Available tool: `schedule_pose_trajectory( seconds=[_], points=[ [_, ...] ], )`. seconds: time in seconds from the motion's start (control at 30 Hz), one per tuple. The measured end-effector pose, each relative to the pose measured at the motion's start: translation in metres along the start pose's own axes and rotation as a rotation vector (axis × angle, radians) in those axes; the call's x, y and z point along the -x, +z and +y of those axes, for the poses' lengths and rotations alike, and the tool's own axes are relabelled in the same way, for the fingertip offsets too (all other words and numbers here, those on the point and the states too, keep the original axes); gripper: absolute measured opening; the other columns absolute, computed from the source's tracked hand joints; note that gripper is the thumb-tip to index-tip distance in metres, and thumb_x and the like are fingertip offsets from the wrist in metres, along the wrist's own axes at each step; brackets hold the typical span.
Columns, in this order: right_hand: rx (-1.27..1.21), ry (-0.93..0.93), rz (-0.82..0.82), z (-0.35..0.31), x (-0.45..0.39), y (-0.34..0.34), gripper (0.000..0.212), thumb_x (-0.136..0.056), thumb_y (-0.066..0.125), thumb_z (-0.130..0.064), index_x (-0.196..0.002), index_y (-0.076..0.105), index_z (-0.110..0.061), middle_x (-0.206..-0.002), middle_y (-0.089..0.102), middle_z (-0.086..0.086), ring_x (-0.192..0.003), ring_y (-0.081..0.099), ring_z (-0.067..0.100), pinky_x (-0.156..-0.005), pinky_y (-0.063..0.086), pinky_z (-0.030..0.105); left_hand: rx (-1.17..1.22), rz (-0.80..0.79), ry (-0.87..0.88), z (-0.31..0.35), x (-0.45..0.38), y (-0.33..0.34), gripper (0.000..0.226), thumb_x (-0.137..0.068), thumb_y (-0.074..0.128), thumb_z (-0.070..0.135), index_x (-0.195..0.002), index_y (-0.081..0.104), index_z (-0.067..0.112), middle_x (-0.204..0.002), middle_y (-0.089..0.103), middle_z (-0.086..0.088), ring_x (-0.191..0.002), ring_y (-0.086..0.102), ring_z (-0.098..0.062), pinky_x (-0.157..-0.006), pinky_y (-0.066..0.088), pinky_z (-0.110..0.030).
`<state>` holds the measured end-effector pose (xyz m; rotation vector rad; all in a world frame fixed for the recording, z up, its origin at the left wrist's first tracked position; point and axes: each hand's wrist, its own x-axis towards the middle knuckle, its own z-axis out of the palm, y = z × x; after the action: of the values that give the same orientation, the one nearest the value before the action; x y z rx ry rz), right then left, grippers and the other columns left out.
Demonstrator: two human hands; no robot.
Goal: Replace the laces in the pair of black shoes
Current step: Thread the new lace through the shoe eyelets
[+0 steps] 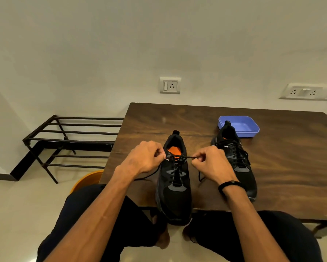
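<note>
L hand & R hand pinch lace ends taut over near shoe, toe past worktop edge; 2nd shoe beside tray.

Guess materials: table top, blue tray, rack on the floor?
Table: looks like dark wood or wood-look laminate, semi-gloss; swirling grain and soft glare. Blue tray: most likely moulded plastic, smooth; uniform colour, rounded rim. Rack: seems black-painted metal; thin straight bars.
</note>
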<state>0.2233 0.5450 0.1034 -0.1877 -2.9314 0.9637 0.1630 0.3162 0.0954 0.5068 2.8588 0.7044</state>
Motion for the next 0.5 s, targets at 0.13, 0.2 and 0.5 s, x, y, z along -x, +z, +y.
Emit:
schedule_pose_trajectory(
  seconds=[0.13,0.2,0.5],
  points=[
    [0.017,0.103,-0.068,0.017,-0.001,-0.027,0.013,-0.089,0.073,-0.011,-0.085,0.083,-0.017,-0.084,0.073,-0.012,-0.076,0.06,-0.002,-0.07,0.045,0.012,-0.263,0.005,-0.208,-0.006,0.0,-0.001,0.017,-0.1,0.053,0.044,-0.1,0.064,0.03,-0.097,0.068,0.003,-0.088,0.066,-0.018,-0.086,0.057,-0.041],
    [0.058,0.158,-0.111,0.024,-0.003,-0.024,0.01,-0.089,0.075,-0.011,-0.082,0.083,-0.013,-0.085,0.073,-0.011,-0.08,0.061,-0.001,-0.079,0.047,0.02,-0.282,-0.037,-0.273,-0.002,0.0,0.004,0.02,-0.1,0.052,0.042,-0.106,0.062,0.025,-0.102,0.068,-0.002,-0.093,0.066,-0.022,-0.091,0.056,-0.044],
    [-0.582,0.216,-0.419,0.025,0.004,-0.054,0.024,-0.086,0.081,-0.024,-0.091,0.08,0.0,-0.092,0.076,0.01,-0.078,0.063,0.017,-0.081,0.058,0.033,0.69,-0.151,-0.162,0.002,0.023,-0.041,0.031,-0.101,0.061,0.041,-0.091,0.075,0.015,-0.095,0.076,-0.001,-0.094,0.069,-0.014,-0.082,0.05,-0.028]
  ],
)
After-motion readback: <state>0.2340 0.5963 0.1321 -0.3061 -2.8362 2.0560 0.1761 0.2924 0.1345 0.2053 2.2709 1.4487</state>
